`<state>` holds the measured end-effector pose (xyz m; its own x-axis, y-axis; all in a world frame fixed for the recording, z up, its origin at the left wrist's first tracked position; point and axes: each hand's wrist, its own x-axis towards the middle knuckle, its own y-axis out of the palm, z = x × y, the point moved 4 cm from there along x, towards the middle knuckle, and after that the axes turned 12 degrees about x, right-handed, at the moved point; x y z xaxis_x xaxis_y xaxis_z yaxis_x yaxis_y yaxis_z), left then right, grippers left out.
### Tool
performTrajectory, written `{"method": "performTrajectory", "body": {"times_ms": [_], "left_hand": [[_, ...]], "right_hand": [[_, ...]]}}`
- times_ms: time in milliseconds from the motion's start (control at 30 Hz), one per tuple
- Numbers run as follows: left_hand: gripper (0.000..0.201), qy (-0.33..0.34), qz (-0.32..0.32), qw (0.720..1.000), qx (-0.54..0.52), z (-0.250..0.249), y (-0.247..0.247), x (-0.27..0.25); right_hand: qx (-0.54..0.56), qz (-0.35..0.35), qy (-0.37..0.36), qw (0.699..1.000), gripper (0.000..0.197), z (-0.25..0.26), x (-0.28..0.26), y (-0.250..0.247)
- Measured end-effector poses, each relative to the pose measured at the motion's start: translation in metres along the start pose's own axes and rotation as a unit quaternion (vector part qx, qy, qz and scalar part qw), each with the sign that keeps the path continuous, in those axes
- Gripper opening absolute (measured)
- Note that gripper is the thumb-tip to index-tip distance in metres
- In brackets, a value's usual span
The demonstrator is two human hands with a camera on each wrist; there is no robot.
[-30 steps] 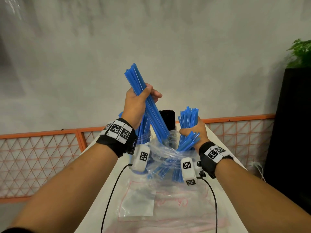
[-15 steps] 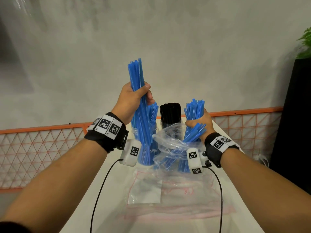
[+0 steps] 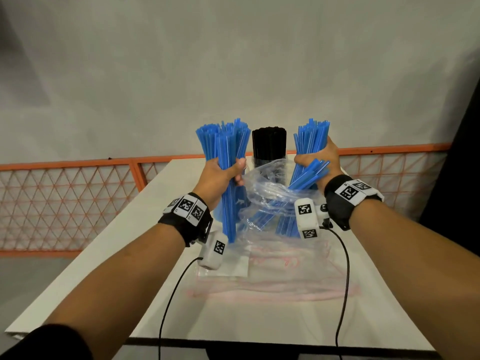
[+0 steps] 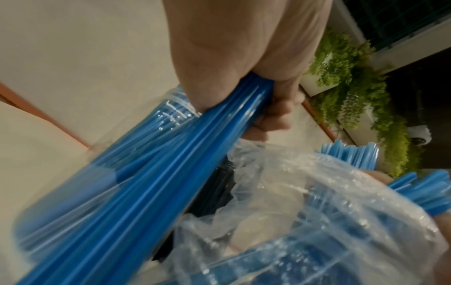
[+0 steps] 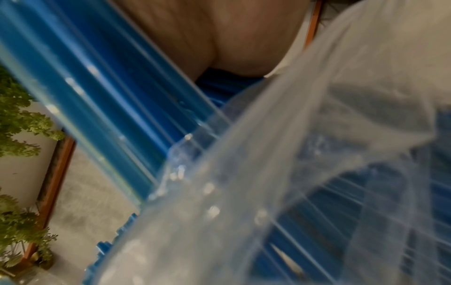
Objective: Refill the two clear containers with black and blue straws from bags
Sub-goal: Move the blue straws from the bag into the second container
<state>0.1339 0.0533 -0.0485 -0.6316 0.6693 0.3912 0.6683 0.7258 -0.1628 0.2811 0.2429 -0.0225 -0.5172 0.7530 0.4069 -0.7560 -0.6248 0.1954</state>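
Blue straws (image 3: 228, 193), a thick bundle, gripped upright in the left hand (image 3: 218, 175), fingers (image 4: 275, 123) curled tight round the middle (thumb wrapped across the front). Long axis near vertical, lower ends reaching down toward the worktop (image 3: 259, 318) at the near side of the left container (image 3: 244, 203). Whether those ends sit inside the clear wall or just in front of it: cannot tell from the head view; the left wrist view suggests plastic around the lower part. Container already holding blue straws, fanned out above the hand. Black straws (image 3: 268, 146) standing packed in the second container, toward the far edge, between the two hands.

Right hand (image 3: 322, 162) clenched round the bag (image 3: 270, 201) and the blue straws left in it, holding it upright near the far right of the worktop, mouth crumpled open toward the left hand. An emptied bag (image 3: 272, 276) lying flat nearer the front edge.

Likely next: straight down along the bundle's axis, then release; left hand plainly the nearer one. Risk of stray straws catching on the rim or the bag's mouth.
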Motion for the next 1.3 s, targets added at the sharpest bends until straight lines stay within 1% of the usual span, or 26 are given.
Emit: {"method": "performTrajectory", "body": {"times_ms": [100,200,333,433,533,600,733,800,867,900,1000,1067,1133,1200,1300], "left_hand": [[0.02,-0.003,-0.011,1.0,0.004,0.005,-0.002,-0.001],[0.02,-0.026,-0.015,1.0,-0.008,0.012,-0.003,0.0],[0.021,-0.032,0.016,0.999,-0.021,0.016,0.001,0.0],[0.022,-0.027,0.025,0.999,-0.026,0.019,0.004,0.0],[0.013,-0.031,0.018,0.999,-0.023,0.027,0.004,-0.003],[0.011,-0.034,0.014,0.999,-0.019,0.032,0.004,-0.005],[0.019,-0.049,0.002,0.999,-0.007,0.039,0.005,-0.007],[0.018,-0.053,0.0,0.999,0.01,0.038,0.007,-0.007],[0.017,-0.046,-0.003,0.999,0.025,0.028,0.002,-0.006],[0.02,-0.032,-0.009,0.999,0.027,0.017,-0.003,-0.003],[0.036,0.039,-0.047,0.997,0.044,-0.037,-0.03,0.016],[0.038,0.093,-0.084,0.99,0.059,-0.078,-0.047,0.033],[0.035,0.132,-0.108,0.984,0.043,-0.109,-0.058,0.052],[0.031,0.151,-0.11,0.982,0.02,-0.123,-0.059,0.068],[0.026,0.136,-0.094,0.985,0.053,-0.113,-0.049,0.078]], "right_hand": [[0.004,-0.003,-0.002,1.0,0.046,-0.003,0.001,0.0],[0.0,-0.005,-0.006,1.0,0.046,-0.004,0.002,0.001],[0.006,0.003,-0.011,1.0,0.047,-0.005,0.001,0.0],[0.005,0.003,-0.017,1.0,0.046,-0.005,0.001,0.0],[0.006,0.002,-0.015,1.0,0.047,-0.006,0.001,-0.001],[0.008,0.001,-0.013,1.0,0.047,-0.005,0.0,-0.002],[0.012,0.004,-0.009,1.0,0.048,-0.005,-0.001,-0.001],[0.016,0.004,-0.007,1.0,0.049,-0.004,-0.001,-0.001],[0.015,0.005,-0.004,1.0,0.049,-0.004,-0.003,-0.001],[0.016,0.005,-0.001,1.0,0.049,-0.004,-0.003,-0.001],[0.021,0.011,0.002,1.0,0.05,-0.005,-0.003,-0.002],[0.021,0.013,0.002,1.0,0.049,-0.005,-0.002,-0.001],[0.021,0.013,0.003,1.0,0.049,-0.006,-0.001,-0.001],[0.02,0.011,0.006,1.0,0.049,-0.006,0.0,-0.001],[0.022,0.012,0.005,1.0,0.047,-0.005,0.0,0.0]]}}
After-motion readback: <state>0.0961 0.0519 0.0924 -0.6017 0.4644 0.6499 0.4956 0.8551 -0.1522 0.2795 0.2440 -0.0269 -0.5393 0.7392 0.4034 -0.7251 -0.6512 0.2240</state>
